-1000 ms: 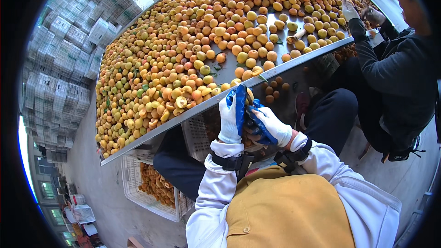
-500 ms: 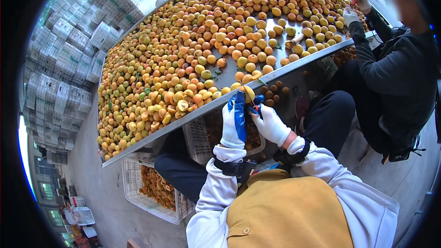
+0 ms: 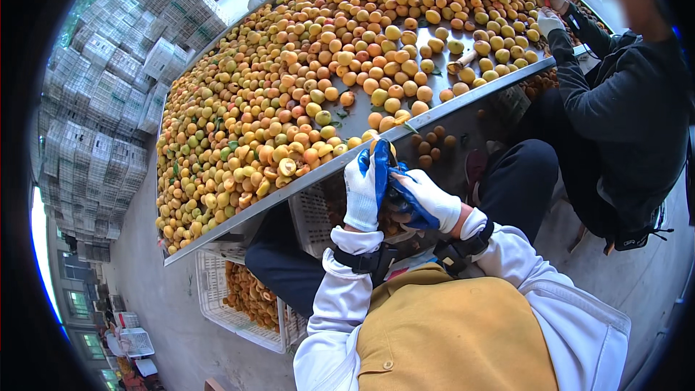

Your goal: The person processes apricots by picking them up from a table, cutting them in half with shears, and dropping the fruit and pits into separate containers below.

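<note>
At the metal table's [image 3: 355, 123] edge, a yellow fruit [image 3: 392, 150] is grasped in the left hand [image 3: 368, 179]. The right hand [image 3: 423, 199] is curled beside it, contents hidden. Orange-yellow fruits [image 3: 253, 94] are heaped across the tabletop; pale crates [image 3: 90, 166] are stacked at left.

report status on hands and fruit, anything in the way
Left hand gripping fruit, mostly hidden by gloved fingers. Right hand close beside it, grip unclear. Table rim just beyond both.
</note>
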{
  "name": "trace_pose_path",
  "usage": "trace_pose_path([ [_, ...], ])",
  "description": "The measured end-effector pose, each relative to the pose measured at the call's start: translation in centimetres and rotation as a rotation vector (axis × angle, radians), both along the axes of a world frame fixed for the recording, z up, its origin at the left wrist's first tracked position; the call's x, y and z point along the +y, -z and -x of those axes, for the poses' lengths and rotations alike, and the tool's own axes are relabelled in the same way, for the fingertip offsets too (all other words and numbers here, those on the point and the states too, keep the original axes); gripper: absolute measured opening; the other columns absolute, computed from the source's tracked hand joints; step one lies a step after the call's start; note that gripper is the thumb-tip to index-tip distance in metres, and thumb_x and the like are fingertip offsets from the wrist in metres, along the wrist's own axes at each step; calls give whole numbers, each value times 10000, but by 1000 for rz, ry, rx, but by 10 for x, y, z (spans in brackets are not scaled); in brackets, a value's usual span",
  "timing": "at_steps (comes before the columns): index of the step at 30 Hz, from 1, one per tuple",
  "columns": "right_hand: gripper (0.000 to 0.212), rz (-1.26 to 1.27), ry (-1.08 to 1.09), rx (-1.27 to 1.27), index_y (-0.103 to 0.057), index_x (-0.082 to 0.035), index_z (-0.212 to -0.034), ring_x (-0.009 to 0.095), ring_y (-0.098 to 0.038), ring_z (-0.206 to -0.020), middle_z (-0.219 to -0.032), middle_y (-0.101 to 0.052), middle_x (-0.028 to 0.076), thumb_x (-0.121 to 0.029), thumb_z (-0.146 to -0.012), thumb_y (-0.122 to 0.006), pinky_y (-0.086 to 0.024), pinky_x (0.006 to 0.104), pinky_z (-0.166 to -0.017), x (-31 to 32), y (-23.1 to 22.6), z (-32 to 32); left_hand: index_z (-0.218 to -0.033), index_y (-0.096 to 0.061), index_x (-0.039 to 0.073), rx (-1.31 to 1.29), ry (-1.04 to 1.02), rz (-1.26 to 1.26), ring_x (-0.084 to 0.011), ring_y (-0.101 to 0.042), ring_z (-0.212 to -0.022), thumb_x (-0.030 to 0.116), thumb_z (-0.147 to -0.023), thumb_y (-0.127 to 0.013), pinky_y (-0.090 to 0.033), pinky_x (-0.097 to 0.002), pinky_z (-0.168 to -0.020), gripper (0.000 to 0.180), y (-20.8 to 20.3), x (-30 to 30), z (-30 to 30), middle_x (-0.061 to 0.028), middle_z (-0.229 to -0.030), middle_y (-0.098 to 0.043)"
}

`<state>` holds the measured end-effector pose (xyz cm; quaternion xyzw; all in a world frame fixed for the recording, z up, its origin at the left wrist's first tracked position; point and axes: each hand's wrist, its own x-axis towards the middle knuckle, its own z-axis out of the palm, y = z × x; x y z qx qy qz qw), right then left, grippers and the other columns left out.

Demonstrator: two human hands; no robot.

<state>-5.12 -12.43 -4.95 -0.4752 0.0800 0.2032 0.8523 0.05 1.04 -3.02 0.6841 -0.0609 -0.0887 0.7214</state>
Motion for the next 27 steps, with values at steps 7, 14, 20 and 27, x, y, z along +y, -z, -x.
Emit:
trace_pose_path([
  [7, 274, 1, 12, -193, -612, -82, -965, 72, -498, -544, -742, -571, 0, -332, -1049, -536, -394, 240, -457, 11, 2, 8, -995, -643, -17, -172, 25, 99, -97, -623, -721, 299, -1035, -578, -494, -252, -648, 325, -1, 4, 2, -39, -839, -657],
  [14, 272, 124, 565, -321, -602, -72, -1139, 85, -586, -597, -799, -620, 6, -315, -1058, -510, -455, 219, -493, -22, 2, -5, -1169, -607, -33, -628, -95, -356, -251, -674, -731, 176, -917, -729, -533, -335, -683, 349, -8, 11, 5, -150, -882, -687],
  [20, 310, -40, 484, -255, -615, -12, -1236, 65, -614, -896, -1067, -661, 37, -238, -1026, -589, -520, 218, -766, -16, -10, -10, -1343, -529, 2, -1007, -57, -812, -397, -641, -908, 249, -822, -776, -507, -465, -813, 628, -8, -6, 17, -236, -1116, -628],
  [27, 282, -83, 487, -311, -638, 0, -1198, 66, -613, -931, -1047, -666, 30, -218, -1024, -594, -515, 218, -808, -16, -5, -10, -1449, -419, -48, -996, -41, -711, -403, -652, -824, 217, -871, -704, -512, -460, -747, 697, -9, -19, 25, -231, -1059, -658],
])
